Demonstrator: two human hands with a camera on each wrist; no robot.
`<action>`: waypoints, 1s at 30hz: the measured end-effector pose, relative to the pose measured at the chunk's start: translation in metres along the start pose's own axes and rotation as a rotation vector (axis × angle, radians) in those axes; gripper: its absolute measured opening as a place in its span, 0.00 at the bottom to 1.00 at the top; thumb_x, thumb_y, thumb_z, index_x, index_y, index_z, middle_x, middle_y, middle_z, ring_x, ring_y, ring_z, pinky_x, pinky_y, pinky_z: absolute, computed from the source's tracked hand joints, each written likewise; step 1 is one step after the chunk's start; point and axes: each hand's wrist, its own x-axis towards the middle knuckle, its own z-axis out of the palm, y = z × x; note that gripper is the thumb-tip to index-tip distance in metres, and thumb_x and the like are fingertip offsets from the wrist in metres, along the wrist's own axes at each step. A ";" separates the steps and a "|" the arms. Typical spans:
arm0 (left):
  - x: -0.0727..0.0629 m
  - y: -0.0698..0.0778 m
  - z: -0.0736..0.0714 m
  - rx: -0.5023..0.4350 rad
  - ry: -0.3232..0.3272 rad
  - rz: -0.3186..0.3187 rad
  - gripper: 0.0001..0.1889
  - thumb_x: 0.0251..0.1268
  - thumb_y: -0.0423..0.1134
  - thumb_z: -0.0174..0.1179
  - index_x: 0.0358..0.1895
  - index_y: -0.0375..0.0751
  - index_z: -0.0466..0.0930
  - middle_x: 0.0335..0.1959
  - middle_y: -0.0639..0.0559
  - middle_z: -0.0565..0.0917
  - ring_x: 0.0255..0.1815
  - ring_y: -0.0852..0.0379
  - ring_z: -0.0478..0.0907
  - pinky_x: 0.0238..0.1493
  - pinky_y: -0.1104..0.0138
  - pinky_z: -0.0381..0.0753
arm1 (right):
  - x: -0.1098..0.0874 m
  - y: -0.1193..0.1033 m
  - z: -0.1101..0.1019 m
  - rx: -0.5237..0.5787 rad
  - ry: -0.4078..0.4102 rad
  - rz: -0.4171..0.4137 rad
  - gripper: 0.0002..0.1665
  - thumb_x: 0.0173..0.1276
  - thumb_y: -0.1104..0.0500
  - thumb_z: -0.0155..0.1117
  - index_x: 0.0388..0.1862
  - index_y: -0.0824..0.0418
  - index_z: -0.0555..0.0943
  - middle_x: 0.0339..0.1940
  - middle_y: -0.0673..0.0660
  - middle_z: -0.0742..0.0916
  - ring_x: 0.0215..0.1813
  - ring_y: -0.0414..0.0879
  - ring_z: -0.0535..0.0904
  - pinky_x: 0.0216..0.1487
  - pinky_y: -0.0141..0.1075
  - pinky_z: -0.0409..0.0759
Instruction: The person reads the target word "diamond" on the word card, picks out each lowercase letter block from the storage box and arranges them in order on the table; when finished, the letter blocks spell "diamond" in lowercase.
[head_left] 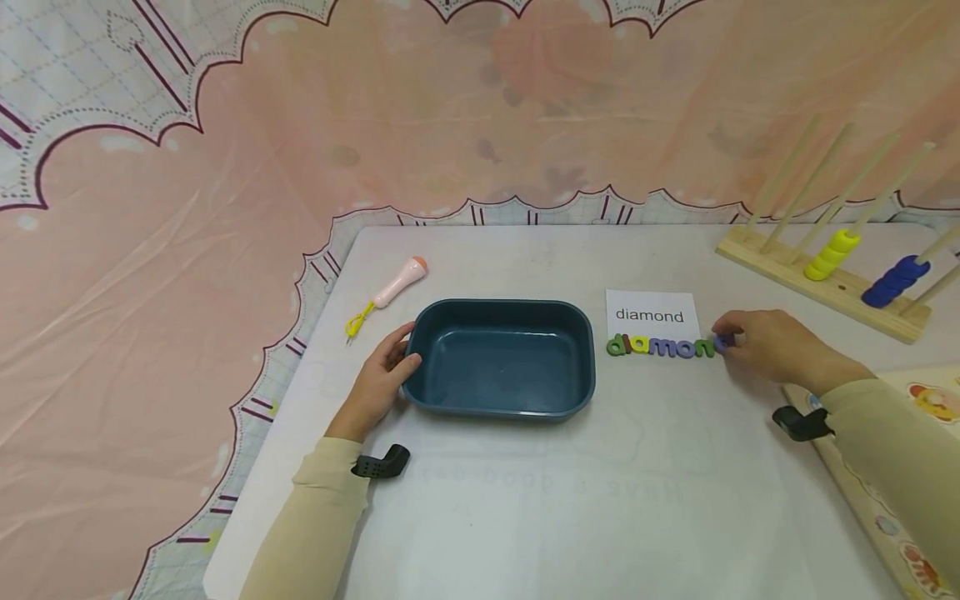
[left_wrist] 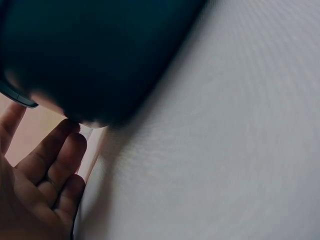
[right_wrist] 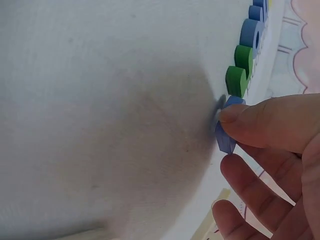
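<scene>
At the left end of a dark teal plastic tray [head_left: 498, 408], my left hand [head_left: 378, 379] holds the rim, thumb over the edge and fingers along the outside. The left wrist view shows the tray's outer wall [left_wrist: 100, 60] close up, with the fingertips [left_wrist: 70, 127] against its lower edge. My right hand [head_left: 776, 346] pinches a blue-purple letter [right_wrist: 227, 137] between thumb and fingers. This letter is right beside the green n [right_wrist: 236, 80], at the right end of a row of coloured letters [head_left: 660, 347]. A white card [head_left: 651, 304] printed "diamond" lies just above the row.
A pink-handled pen-like tool [head_left: 401, 282] with a yellow end lies left of the tray. At the back right stands a wooden peg stand [head_left: 787, 265] with yellow beads [head_left: 831, 254] and blue beads [head_left: 895, 282]. A decorated board [head_left: 870, 500] lies under the right forearm.
</scene>
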 end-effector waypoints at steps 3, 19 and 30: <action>0.000 0.000 0.001 0.000 0.001 0.000 0.31 0.77 0.41 0.53 0.79 0.47 0.57 0.69 0.32 0.69 0.69 0.37 0.67 0.69 0.45 0.63 | 0.000 0.001 0.002 0.006 0.002 0.001 0.19 0.69 0.64 0.63 0.55 0.72 0.79 0.51 0.71 0.84 0.54 0.69 0.78 0.57 0.66 0.71; 0.001 0.000 0.001 0.005 0.008 -0.025 0.30 0.77 0.42 0.53 0.79 0.50 0.58 0.70 0.34 0.69 0.70 0.38 0.66 0.70 0.46 0.62 | 0.002 0.002 0.006 -0.005 0.011 -0.009 0.18 0.67 0.66 0.64 0.54 0.73 0.79 0.48 0.70 0.85 0.51 0.67 0.80 0.55 0.65 0.73; 0.002 -0.002 0.001 -0.006 0.011 -0.005 0.30 0.77 0.42 0.54 0.78 0.48 0.58 0.69 0.33 0.70 0.68 0.38 0.68 0.69 0.46 0.64 | 0.001 0.003 0.007 0.009 0.015 -0.011 0.17 0.66 0.65 0.64 0.52 0.72 0.81 0.45 0.68 0.86 0.48 0.64 0.81 0.53 0.64 0.74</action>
